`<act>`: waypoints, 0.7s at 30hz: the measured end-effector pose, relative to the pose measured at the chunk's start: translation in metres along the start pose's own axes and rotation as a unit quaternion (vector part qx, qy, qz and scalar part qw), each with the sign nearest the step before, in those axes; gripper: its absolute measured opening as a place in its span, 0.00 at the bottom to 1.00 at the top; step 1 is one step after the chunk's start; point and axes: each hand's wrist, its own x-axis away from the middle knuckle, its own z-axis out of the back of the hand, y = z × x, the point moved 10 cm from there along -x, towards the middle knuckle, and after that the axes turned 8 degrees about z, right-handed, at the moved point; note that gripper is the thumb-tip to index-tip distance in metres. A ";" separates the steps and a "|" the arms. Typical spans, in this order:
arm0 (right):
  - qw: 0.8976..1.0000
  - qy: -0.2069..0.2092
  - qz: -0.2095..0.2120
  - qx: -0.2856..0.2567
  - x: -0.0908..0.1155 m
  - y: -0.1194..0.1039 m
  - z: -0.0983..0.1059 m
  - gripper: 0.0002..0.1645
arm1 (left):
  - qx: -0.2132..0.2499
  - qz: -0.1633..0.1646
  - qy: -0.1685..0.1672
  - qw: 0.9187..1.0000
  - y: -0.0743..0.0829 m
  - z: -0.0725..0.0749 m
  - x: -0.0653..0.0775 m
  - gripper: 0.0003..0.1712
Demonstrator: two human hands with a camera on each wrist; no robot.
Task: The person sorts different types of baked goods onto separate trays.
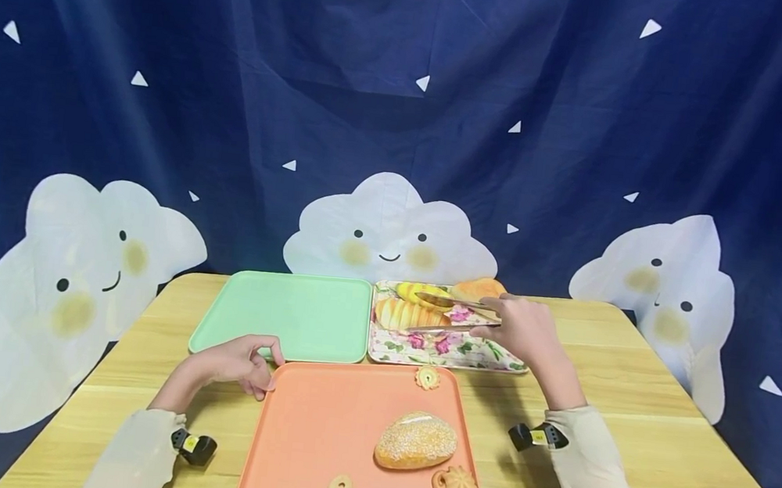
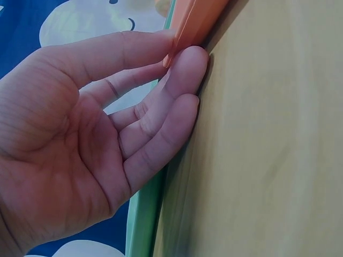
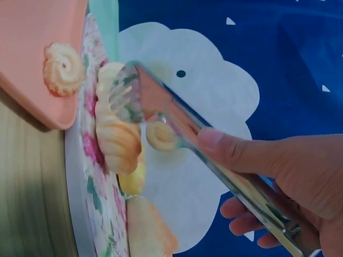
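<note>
Right now, everything, we judge, turns on how the croissant (image 1: 398, 314) sits between the two arms of the tongs (image 1: 453, 328). From the head view: croissant just above and right of centre on the left part of the flowered tray (image 1: 426, 351), long axis running roughly sideways across the frame. Tongs point in from the right, nearly along that axis, one arm by the croissant's lower edge, the other over the yellow bread (image 1: 413, 290) just above it. Whether metal touches crust, we cannot tell.

Right hand (image 1: 523, 329) much the nearer: croissant lies to the left of its fingers in the head view, at the far end of the tongs. In the right wrist view we see it upper left of the thumb, standing lengthwise, the tongs' tip across its upper half. Fingers there curl round the tongs, thumb along one arm; the tongs' arms stand apart.

Left hand (image 1: 238, 364), left of centre, well apart from the croissant: we read thumb and fingers as pinching the upper-left corner of the orange tray (image 1: 316, 433). Orange bun (image 1: 480, 287) noted at the flowered tray's top edge, beside the yellow bread.
</note>
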 end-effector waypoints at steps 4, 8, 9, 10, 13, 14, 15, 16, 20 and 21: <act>0.999 0.003 -0.001 -0.046 0.000 0.002 0.002 0.33 | 0.005 0.002 0.001 1.000 0.000 0.000 0.001 0.16; 0.998 0.008 -0.004 -0.070 0.000 0.002 0.004 0.34 | 0.006 0.007 0.007 1.000 -0.001 0.001 0.000 0.16; 0.997 0.011 -0.005 -0.072 0.000 0.002 0.004 0.35 | 0.006 0.009 0.009 1.000 -0.002 0.001 0.000 0.16; 0.997 0.014 -0.006 -0.073 0.000 0.002 0.004 0.34 | 0.004 0.009 0.010 1.000 -0.002 0.001 0.000 0.16; 0.996 0.031 0.002 -0.086 -0.001 -0.002 0.007 0.32 | 0.002 0.014 0.013 1.000 -0.004 0.002 0.000 0.16; 0.995 0.039 0.007 -0.094 -0.002 -0.004 0.009 0.30 | 0.001 0.015 0.014 1.000 -0.005 0.002 0.001 0.16; 0.993 0.046 0.013 -0.103 -0.002 -0.007 0.011 0.29 | 0.001 0.015 0.014 1.000 -0.005 0.002 0.001 0.16; 0.992 0.053 0.017 -0.113 -0.002 -0.009 0.013 0.27 | 0.001 0.015 0.014 1.000 -0.005 0.002 0.001 0.16; 0.985 0.067 0.026 -0.156 -0.002 -0.018 0.022 0.24 | 0.005 0.013 0.013 1.000 -0.004 0.002 0.001 0.16; 0.983 0.064 0.032 -0.168 -0.003 -0.021 0.023 0.24 | 0.005 0.012 0.013 1.000 -0.003 0.002 0.002 0.17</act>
